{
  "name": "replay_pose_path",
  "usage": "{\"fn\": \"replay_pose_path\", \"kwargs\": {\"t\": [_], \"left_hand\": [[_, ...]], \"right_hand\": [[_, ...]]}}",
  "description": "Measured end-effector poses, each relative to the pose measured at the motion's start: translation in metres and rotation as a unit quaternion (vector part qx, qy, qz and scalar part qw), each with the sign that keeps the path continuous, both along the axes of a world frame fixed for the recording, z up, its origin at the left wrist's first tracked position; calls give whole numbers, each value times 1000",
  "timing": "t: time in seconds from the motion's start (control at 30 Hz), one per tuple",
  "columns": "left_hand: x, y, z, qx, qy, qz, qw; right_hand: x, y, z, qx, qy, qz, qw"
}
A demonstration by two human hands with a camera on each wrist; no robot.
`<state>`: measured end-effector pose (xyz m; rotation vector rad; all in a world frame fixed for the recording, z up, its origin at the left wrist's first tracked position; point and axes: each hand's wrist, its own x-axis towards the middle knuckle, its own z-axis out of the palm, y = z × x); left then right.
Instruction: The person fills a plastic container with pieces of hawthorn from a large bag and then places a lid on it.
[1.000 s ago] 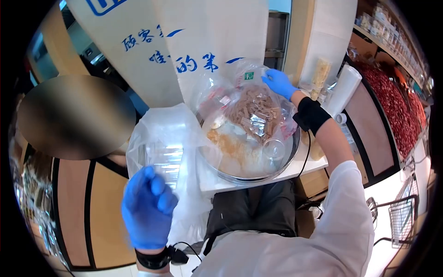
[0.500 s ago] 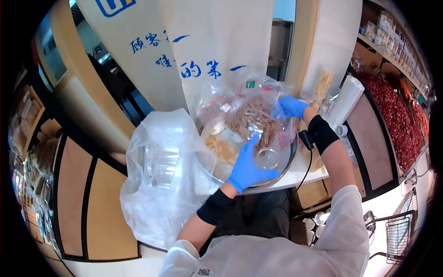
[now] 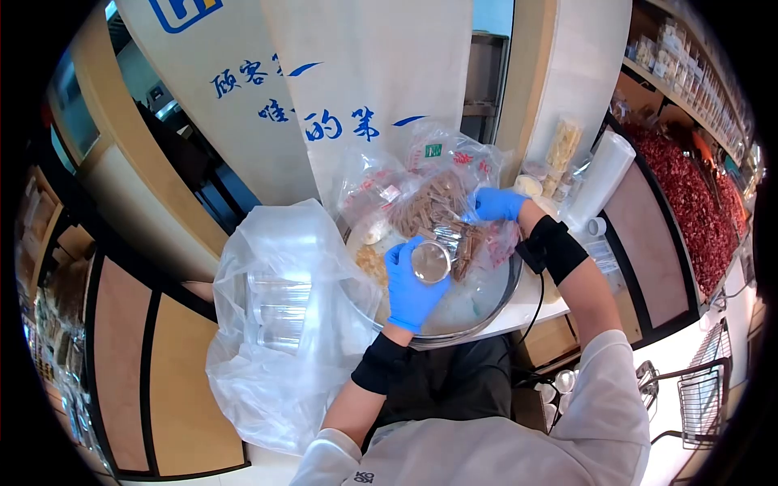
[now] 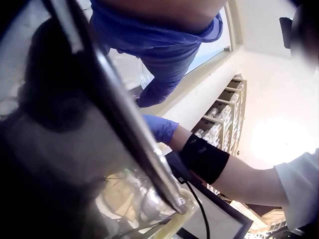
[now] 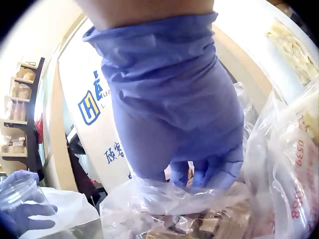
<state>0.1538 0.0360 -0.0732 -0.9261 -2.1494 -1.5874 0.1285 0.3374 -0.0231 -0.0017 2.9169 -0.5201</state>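
My left hand (image 3: 415,293), in a blue glove, grips a clear plastic jar (image 3: 431,262) with its round mouth facing up. Beyond it, a clear plastic bag (image 5: 199,196) of brown dried strips (image 3: 428,209) lies in a wide round metal pan (image 3: 454,334). The blue-gloved right hand (image 3: 498,205) holds the bag's right edge; in the right wrist view its fingers bend down over the film. Pale yellowish pieces (image 3: 371,263) lie in cloudy film at the pan's left side. In the left wrist view the metal rim (image 4: 124,107) crosses in front of the hand.
Left of the pan sits a large translucent bag (image 3: 284,364) of stacked clear containers. To the right stand a roll of plastic film (image 3: 600,180) and a bag of pale dried pieces (image 3: 563,146). A black cable (image 3: 539,312) hangs from the right wrist. Red dried goods (image 3: 689,194) fill a bin.
The left hand came from the left side into the pan and picked up the clear jar lying there. The right hand moved down from the bag's top to its right edge.
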Motion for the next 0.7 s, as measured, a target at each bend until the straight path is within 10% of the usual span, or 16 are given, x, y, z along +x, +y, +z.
{"fn": "replay_pose_path", "kwargs": {"t": [0.2,0.37,0.5,0.57,0.7], "left_hand": [[-18,-1,-29,-22,5,-57,998],[-24,0,-36,-53,0,-53,997],[-27,4,-40,-83,-30,-58,994],[-23,2,-38,-101,-26,-47,993],[-21,5,-44,-75,-26,-55,995]], "right_hand": [[19,-3,7,-98,26,-6,995],[46,-9,33,-51,306,-213,926],[88,-80,72,-209,322,-174,907],[104,-123,76,-298,154,-124,934],[89,-151,29,-127,154,0,980]]}}
